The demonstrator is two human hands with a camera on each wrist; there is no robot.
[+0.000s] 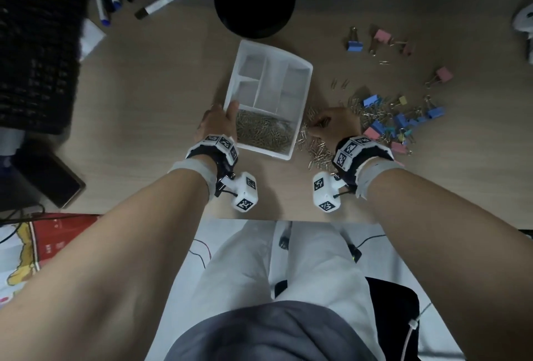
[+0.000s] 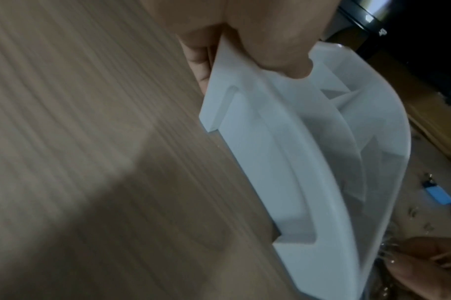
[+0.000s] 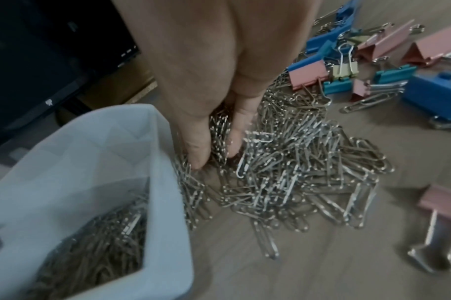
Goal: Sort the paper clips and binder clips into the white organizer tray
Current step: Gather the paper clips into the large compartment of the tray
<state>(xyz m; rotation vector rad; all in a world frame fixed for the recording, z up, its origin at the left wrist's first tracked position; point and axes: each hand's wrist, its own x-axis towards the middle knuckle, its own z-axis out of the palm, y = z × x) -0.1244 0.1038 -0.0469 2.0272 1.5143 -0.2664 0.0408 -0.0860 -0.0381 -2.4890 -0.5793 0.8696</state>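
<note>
My right fingers (image 3: 197,150) are curled down into the loose paper clips (image 3: 296,178) on the worktop (image 1: 144,95), thumb and forefinger closing on a small clump, though I can't tell from the right wrist view how many are truly caught. That right hand (image 1: 336,125) sits just right of the tray (image 1: 306,88), with the clip heap touching the tray's right wall. My left hand (image 1: 217,121) pinches the tray's near-left rim, thumb over the edge on the inside and the other fingers under the lip on the outside, as the left wrist view shows. The tray's long axis runs near to far, leaning slightly right, and its near compartment, the wide one across the near end, already holds a bed of paper clips (image 1: 264,132); the far compartments look bare. What I judge the coming move to turn on: that near compartment lies directly left of my right fingers, just over the right wall, so the right hand is plainly the nearer one for the carry. The binder clips (image 1: 403,121), blue, pink and a few yellow, lie further right and far-right, none in the tray yet. Markers (image 1: 160,4) lie at the far left.
</note>
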